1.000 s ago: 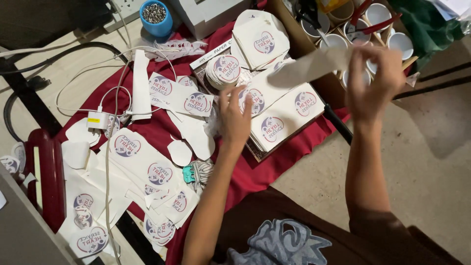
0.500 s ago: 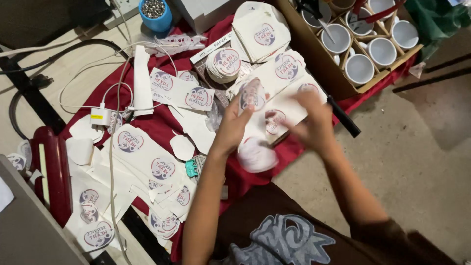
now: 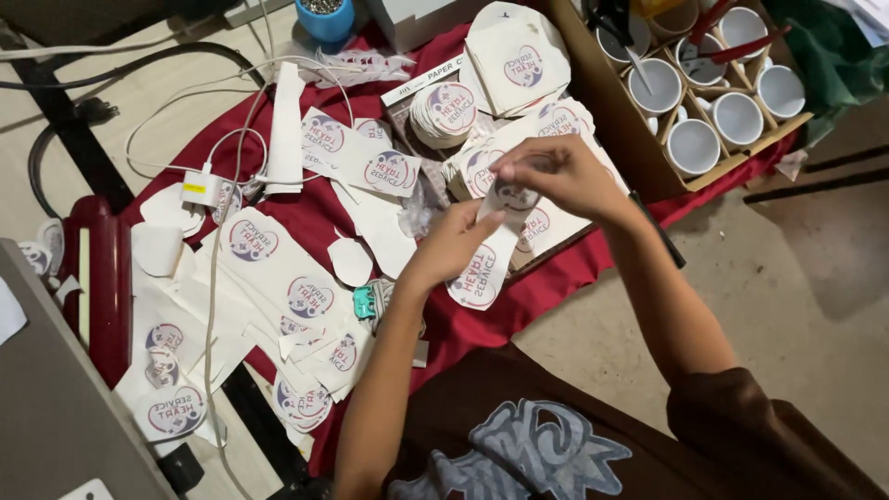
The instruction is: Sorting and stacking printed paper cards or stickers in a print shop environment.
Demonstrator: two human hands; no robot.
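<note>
A long paper strip (image 3: pixel 488 264) with round printed badges on it hangs between the two hands, above the red cloth (image 3: pixel 306 208) that covers the counter. Its lower end, showing one round badge, droops down over the cloth's near edge. The left hand (image 3: pixel 457 239) has its grip closed on the middle of the strip, thumb and fingers pinching the paper. The right hand (image 3: pixel 556 174) pinches the strip's upper end, fingertips bent tightly together on it, just above and to the right of the left hand.

Directly under the hands lies a spread of printed sheets (image 3: pixel 546 218), overlapping one another. Beyond them stands a stack of round cut-outs (image 3: pixel 444 111), and past that a larger folded sheet (image 3: pixel 519 56) carrying the same round badge. To the left, more strips (image 3: pixel 356 157) lie across the cloth, with plain white offcuts (image 3: pixel 380 222) beside them. Nearer the person, a scatter of cut badges and scraps (image 3: pixel 278 306) spills over the cloth's edge, and a small teal clip (image 3: pixel 368 298) sits just beside the left forearm.

At the far right a cardboard box (image 3: pixel 620 130) holds white mugs (image 3: pixel 693 146) in compartments. White cables (image 3: pixel 231 176) trail over the cloth on the left, near a dark red machine (image 3: pixel 97 278). A blue cup (image 3: pixel 326 17) stands at the top edge.
</note>
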